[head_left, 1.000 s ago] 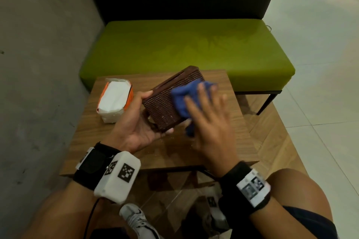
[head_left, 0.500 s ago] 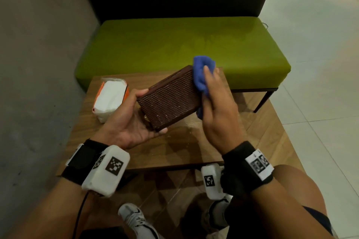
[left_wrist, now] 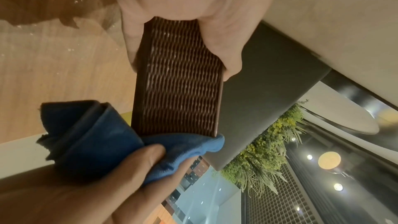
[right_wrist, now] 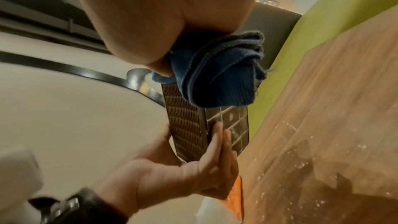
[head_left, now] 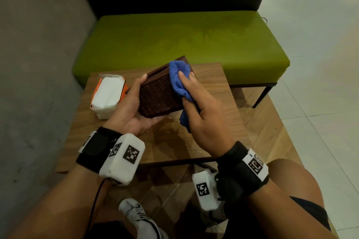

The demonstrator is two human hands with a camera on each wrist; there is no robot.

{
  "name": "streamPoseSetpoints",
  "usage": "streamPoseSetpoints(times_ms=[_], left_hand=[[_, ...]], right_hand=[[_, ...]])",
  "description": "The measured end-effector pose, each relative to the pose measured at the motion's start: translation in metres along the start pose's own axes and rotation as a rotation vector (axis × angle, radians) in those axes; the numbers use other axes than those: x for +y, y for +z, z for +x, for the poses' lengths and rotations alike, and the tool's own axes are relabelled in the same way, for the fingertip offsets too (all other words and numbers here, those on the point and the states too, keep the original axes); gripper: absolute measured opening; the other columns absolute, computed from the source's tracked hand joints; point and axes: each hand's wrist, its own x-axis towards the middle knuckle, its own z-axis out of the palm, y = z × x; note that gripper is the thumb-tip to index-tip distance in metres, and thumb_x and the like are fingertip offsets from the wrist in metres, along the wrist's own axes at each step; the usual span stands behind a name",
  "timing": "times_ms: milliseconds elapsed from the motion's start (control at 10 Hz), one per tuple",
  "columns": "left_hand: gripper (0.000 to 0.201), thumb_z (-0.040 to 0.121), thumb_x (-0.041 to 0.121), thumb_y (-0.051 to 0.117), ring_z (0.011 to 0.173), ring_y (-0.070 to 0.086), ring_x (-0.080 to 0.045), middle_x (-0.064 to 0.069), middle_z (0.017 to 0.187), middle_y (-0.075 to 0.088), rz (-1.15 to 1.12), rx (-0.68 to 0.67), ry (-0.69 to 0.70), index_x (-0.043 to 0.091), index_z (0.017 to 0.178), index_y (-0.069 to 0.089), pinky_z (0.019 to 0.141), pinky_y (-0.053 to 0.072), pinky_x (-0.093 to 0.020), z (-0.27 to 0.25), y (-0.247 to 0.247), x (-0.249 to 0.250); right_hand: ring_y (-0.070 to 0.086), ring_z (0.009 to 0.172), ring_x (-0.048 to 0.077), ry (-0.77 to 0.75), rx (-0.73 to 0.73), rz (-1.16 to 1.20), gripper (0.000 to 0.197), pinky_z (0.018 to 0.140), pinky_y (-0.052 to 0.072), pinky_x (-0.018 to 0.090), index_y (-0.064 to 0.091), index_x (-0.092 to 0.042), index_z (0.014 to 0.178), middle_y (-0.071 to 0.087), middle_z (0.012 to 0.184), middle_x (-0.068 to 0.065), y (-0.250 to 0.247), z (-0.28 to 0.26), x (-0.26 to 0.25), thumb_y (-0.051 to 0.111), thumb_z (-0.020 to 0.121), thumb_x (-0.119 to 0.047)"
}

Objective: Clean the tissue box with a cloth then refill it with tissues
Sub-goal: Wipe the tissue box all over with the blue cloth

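Brown woven box [head_left: 159, 97] is held tilted and clear of the worktop [head_left: 219, 122], above its middle. The left hand [head_left: 132, 112] grips the near end: the thumb lies along one side, and the fingers [right_wrist: 224, 144] lie flat against the gridded base. The right hand [head_left: 206, 120] pinches a bunched blue cloth [head_left: 178, 77] between thumb and fingers and presses it on the far upper corner of the box.

Procedure for the wiping step, as judged from this position:
1. Hold the left grip firm so that the box does not twist under cloth pressure.
2. Draw the cloth along the weave, not across it, so that the fibres reach into the grooves.
3. Use moderate pressure; the woven wall may flex.
4. Turn the box to present each unwiped face, and shift the left fingers off any area that is due for wiping.
5. Keep the box off the droplets [head_left: 167, 120] that lie on the worktop below it.

Count of items:
- Box: one.
- Cloth: one.
- Tissue pack [head_left: 107, 95]: one, white with orange ends, near the far left corner of the worktop.
- Green seat [head_left: 184, 40]: one, beyond the far edge.
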Motion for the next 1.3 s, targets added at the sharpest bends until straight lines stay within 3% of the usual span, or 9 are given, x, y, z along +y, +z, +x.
streamPoseSetpoints(times_ms=[300, 500, 600, 700, 800, 1000, 1100, 1200, 1300], left_hand=[[0.054, 0.086, 0.041, 0.084, 0.109, 0.077, -0.039, -0.021, 0.113, 0.081, -0.012, 0.011, 0.020, 0.009, 0.126, 0.071, 0.090, 0.063, -0.058, -0.010, 0.005, -0.004], [0.080, 0.078, 0.036, 0.091, 0.109, 0.075, -0.048, -0.029, 0.133, 0.070, 0.000, 0.021, -0.114, 0.006, 0.146, 0.060, 0.079, 0.064, -0.062, -0.003, 0.012, -0.035], [0.053, 0.100, 0.012, 0.069, 0.131, 0.066, -0.039, -0.023, 0.150, 0.061, 0.803, 0.597, 0.292, 0.010, 0.152, 0.057, 0.110, 0.053, -0.061, -0.016, 0.020, -0.032], [0.073, 0.080, 0.049, 0.084, 0.104, 0.078, -0.040, -0.022, 0.125, 0.074, 0.133, 0.096, -0.022, 0.005, 0.135, 0.066, 0.072, 0.067, -0.053, 0.001, 0.001, -0.015], [0.081, 0.077, 0.056, 0.086, 0.112, 0.074, -0.042, -0.024, 0.128, 0.072, 0.014, 0.059, -0.115, 0.003, 0.135, 0.064, 0.076, 0.066, -0.055, -0.007, -0.002, 0.002], [0.044, 0.101, 0.059, 0.057, 0.072, 0.079, -0.025, -0.008, 0.088, 0.081, 0.047, -0.004, -0.026, 0.017, 0.109, 0.070, 0.054, 0.065, -0.040, -0.008, 0.000, -0.001], [0.064, 0.086, 0.058, 0.077, 0.106, 0.075, -0.040, -0.019, 0.123, 0.073, 0.100, 0.043, -0.056, 0.011, 0.128, 0.068, 0.068, 0.066, -0.055, -0.007, -0.005, -0.005], [0.079, 0.079, 0.055, 0.085, 0.108, 0.075, -0.044, -0.021, 0.133, 0.069, 0.180, 0.099, -0.042, 0.007, 0.137, 0.063, 0.073, 0.064, -0.056, -0.018, 0.000, -0.002], [0.063, 0.100, 0.020, 0.070, 0.118, 0.073, -0.046, -0.030, 0.143, 0.063, 0.324, 0.262, 0.003, 0.004, 0.157, 0.048, 0.087, 0.063, -0.062, -0.031, 0.024, -0.022]], right_hand=[[0.014, 0.165, 0.015, -0.069, -0.152, -0.095, 0.058, 0.134, 0.020, 0.043, 0.037, -0.014, 0.163, 0.024, 0.174, 0.005, -0.004, -0.004, 0.025, 0.049, 0.107, -0.003], [0.007, 0.166, 0.025, -0.150, -0.123, -0.251, 0.061, 0.135, 0.012, 0.052, 0.037, -0.010, 0.163, 0.018, 0.175, 0.012, 0.003, 0.001, 0.001, 0.043, 0.102, -0.007], [0.010, 0.165, 0.034, -0.392, -0.280, -0.339, 0.064, 0.135, 0.010, 0.049, 0.040, -0.004, 0.160, 0.021, 0.174, 0.018, 0.012, -0.016, -0.008, 0.046, 0.097, -0.003], [0.011, 0.165, 0.031, -0.239, -0.156, -0.239, 0.057, 0.134, 0.015, 0.052, 0.040, -0.002, 0.160, 0.020, 0.173, 0.016, -0.008, 0.003, 0.016, 0.045, 0.103, 0.001], [0.007, 0.166, 0.023, -0.027, -0.047, -0.195, 0.057, 0.133, 0.017, 0.051, 0.034, -0.009, 0.164, 0.018, 0.176, 0.012, -0.012, 0.016, 0.015, 0.044, 0.108, -0.005], [0.010, 0.165, 0.033, -0.344, -0.231, -0.298, 0.062, 0.134, 0.013, 0.052, 0.039, -0.004, 0.160, 0.022, 0.174, 0.018, 0.012, -0.006, 0.000, 0.042, 0.098, -0.001], [0.012, 0.165, 0.023, -0.058, -0.046, -0.129, 0.054, 0.134, 0.017, 0.048, 0.039, -0.008, 0.162, 0.024, 0.174, 0.012, -0.012, 0.014, 0.021, 0.044, 0.108, -0.001], [0.009, 0.166, 0.020, 0.031, 0.027, -0.132, 0.056, 0.135, 0.011, 0.040, 0.035, -0.011, 0.164, 0.021, 0.175, 0.009, -0.011, 0.016, 0.011, 0.045, 0.109, -0.003], [0.004, 0.166, 0.028, -0.204, -0.129, -0.199, 0.066, 0.136, 0.002, 0.041, 0.034, -0.007, 0.163, 0.015, 0.176, 0.015, 0.013, -0.008, -0.013, 0.047, 0.099, 0.005]])
